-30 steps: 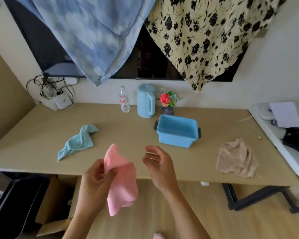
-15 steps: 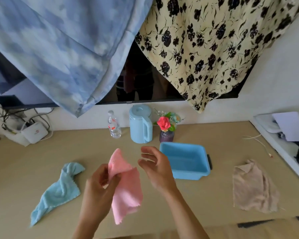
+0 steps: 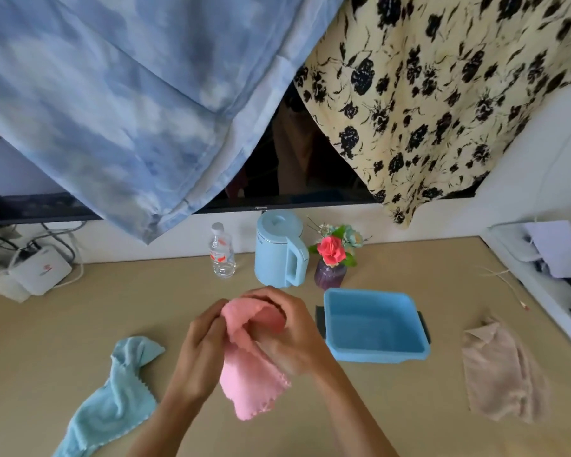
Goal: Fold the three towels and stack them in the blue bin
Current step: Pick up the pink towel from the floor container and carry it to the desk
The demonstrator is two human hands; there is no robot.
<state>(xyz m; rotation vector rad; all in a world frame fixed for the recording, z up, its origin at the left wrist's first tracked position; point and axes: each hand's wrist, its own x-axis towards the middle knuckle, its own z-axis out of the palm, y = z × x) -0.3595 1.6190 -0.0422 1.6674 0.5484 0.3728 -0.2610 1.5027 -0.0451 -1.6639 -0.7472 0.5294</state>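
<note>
Both hands hold a pink towel (image 3: 252,384) up over the middle of the table. My left hand (image 3: 197,354) pinches its upper left edge and my right hand (image 3: 289,331) grips its top from the right; the rest hangs down loose. A light blue towel (image 3: 112,397) lies crumpled on the table to the left. A beige towel (image 3: 498,374) lies rumpled on the right. The blue bin (image 3: 374,351) sits just right of my right hand, with nothing inside.
At the back of the wooden table (image 3: 63,324) stand a water bottle (image 3: 222,255), a light blue kettle (image 3: 281,249) and a small vase with a red flower (image 3: 332,262). A white router (image 3: 40,273) with cables is back left. A white shelf (image 3: 541,285) borders the right.
My right hand was open and apart from the pink towel; it has closed on the towel's top beside my left hand. The view has moved closer to the table.
</note>
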